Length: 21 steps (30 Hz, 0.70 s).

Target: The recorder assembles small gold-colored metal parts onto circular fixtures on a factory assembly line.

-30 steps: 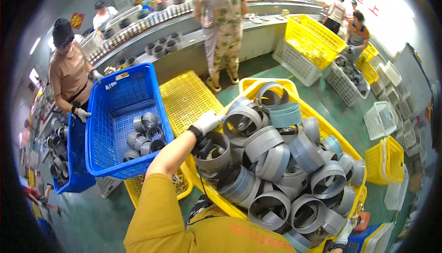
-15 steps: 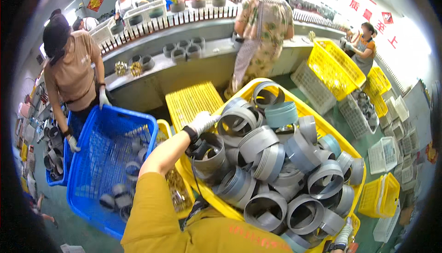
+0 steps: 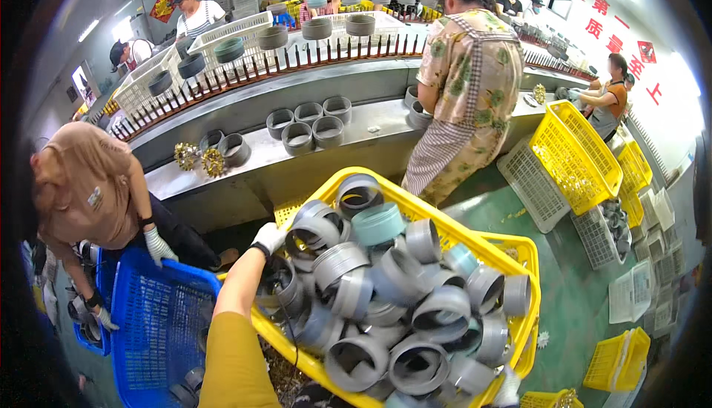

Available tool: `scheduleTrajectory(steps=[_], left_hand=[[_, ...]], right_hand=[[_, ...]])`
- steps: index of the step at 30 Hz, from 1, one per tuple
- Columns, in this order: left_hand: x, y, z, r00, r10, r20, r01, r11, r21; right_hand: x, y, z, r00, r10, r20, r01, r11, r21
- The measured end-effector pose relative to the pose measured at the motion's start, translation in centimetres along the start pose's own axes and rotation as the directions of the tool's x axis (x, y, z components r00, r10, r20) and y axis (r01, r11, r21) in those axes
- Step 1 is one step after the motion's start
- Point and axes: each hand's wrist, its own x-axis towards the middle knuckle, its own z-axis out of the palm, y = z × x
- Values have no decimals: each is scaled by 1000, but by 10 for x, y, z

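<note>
A large yellow crate [image 3: 437,222], heaped with grey and blue-green plastic rings [image 3: 432,313], fills the space before me. My left hand [image 3: 271,238], in a white glove, is closed on its far left rim. At the near right corner my right hand [image 3: 509,389], also gloved, is closed at the rim; it is blurred and partly cut off by the lower edge. Beneath the crate, another yellow crate [image 3: 531,260] shows along the right side.
At left a co-worker [image 3: 93,185] bends over a blue crate [image 3: 159,319]. Another person [image 3: 475,74] stands at the metal bench [image 3: 371,137], which bears grey rings [image 3: 297,139] and brass-coloured parts [image 3: 213,162]. More crates [image 3: 578,157] are stacked at right on the green floor.
The heaped crate and both my hands have shifted left in view, bringing the crate beneath into sight at right. The co-worker at left has bent lower; the blue crate sits farther down.
</note>
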Motion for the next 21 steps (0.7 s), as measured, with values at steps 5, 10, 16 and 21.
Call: scheduleTrajectory(steps=[5, 10, 16, 21], left_hand=[[99, -72, -2, 987, 112, -111, -112, 994, 6], [167, -22, -104, 935, 241, -259, -245, 969, 19], [83, 54, -108, 860, 318, -398, -463, 815, -349], [-59, 77, -97, 829, 364, -425, -544, 704, -457]], right_hand=[[-113, -88, 149, 967, 255, 7, -255, 967, -12], [-126, -78, 222, 827, 421, 372, -539, 782, 313], [-206, -96, 305, 636, 519, 570, -761, 545, 353], [-236, 60, 329, 460, 375, 804, -594, 804, -35]])
